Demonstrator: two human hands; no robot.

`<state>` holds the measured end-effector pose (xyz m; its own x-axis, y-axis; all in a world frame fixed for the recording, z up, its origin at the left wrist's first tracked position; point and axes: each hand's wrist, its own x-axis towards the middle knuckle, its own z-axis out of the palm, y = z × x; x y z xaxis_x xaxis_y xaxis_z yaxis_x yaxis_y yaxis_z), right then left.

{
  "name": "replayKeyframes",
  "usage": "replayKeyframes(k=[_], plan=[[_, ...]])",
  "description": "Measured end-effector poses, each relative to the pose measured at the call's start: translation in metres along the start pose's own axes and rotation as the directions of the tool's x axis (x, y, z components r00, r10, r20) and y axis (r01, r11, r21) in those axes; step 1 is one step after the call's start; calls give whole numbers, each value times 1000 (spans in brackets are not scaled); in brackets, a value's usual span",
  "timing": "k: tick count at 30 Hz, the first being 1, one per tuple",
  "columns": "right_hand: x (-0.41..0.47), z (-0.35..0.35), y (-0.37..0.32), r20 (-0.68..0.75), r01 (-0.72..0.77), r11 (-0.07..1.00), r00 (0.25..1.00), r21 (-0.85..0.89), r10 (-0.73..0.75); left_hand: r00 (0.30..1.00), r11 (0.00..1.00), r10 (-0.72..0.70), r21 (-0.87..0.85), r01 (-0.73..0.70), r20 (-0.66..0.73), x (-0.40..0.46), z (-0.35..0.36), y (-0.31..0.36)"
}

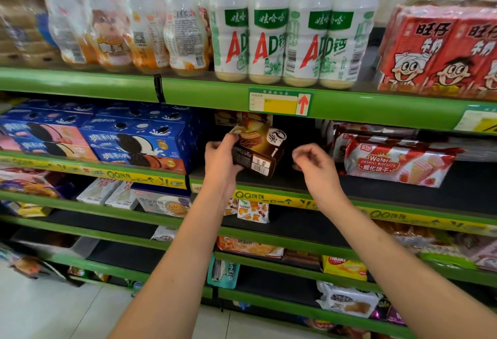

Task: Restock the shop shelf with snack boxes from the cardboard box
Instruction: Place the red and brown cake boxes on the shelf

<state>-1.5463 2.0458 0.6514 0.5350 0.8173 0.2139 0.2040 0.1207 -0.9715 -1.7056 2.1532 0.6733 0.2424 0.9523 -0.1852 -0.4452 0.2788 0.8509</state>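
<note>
My left hand [222,162] grips a brown snack box [258,150] by its left end, holding it tilted over the dark board of the green shelf [376,188]. Behind it, deeper in the shelf, another brown snack box [242,117] of the same kind shows partly. My right hand [314,166] hovers just right of the held box with fingers loosely curled, holding nothing and not touching the box. The cardboard box is not in view.
Blue biscuit boxes [129,139] stand left of the gap, and a red-and-white wafer pack [398,165] lies to the right. White AD bottles [282,29] fill the shelf above. Lower shelves hold assorted snack packs, and a pale tiled floor [53,311] lies below left.
</note>
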Motion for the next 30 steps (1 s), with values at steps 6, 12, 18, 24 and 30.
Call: replayKeyframes(k=[6,12,18,24,30], plan=[[2,20,-19,210,-302,905,946,299,247,999,999,30,15,-29,-38,-62,6,-29],[31,-3,-39,67,-64,911,997,407,40,972,852,202,467,-236,124,-50,-11,-4],[38,-12,-21,209,-71,996,975,-48,80,934,747,-10,624,-230,357,-21,-6,5],[28,-21,-3,340,-96,967,924,-236,175,936,690,18,673,-267,353,-15,-7,-5],[24,-24,0,378,-190,967,894,-172,243,945,738,30,630,-240,325,-15,-10,-12]])
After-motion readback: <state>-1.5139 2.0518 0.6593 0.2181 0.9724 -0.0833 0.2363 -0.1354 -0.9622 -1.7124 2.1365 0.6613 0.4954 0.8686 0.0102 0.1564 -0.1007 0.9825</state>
